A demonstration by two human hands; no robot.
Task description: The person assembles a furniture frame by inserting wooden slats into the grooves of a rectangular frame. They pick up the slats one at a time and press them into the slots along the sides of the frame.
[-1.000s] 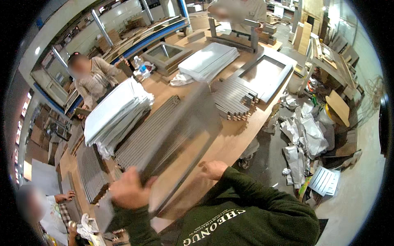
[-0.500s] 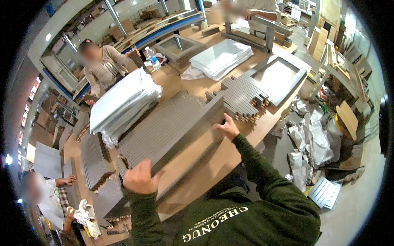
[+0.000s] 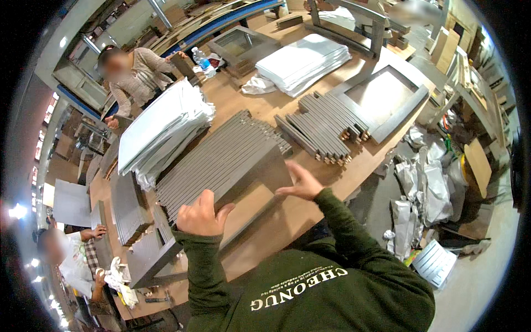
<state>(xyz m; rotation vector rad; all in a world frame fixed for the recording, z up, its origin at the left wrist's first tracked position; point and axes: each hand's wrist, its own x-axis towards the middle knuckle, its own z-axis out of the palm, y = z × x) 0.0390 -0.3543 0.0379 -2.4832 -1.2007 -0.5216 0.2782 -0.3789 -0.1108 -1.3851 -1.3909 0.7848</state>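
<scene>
A long grey board (image 3: 251, 172) spans the space between my hands, next to a stack of narrow grey strips (image 3: 213, 152). My left hand (image 3: 202, 216) is closed at its left end, thumb pointing inward. At the other end, my right hand (image 3: 301, 182) has its thumb up by the top edge and its fingers by the lower edge; the board's end lies between them. A second grey rail (image 3: 251, 221) lies on the brown table, nearer to me. Part of the left end is hidden behind my left hand.
Wrapped white panels (image 3: 160, 130) are piled to the left, with more white sheets (image 3: 304, 63) farther back. A glazed grey frame (image 3: 345, 86) and short grey strips (image 3: 323, 127) lie right. Co-workers (image 3: 133, 77) stand left. Crumpled wrapping (image 3: 412, 193) covers floor at right.
The grey board's right end has come toward me and away from the short strips, uncovering more of the stack. Both my hands have moved with it, drawing closer together. The whole view has shifted slightly.
</scene>
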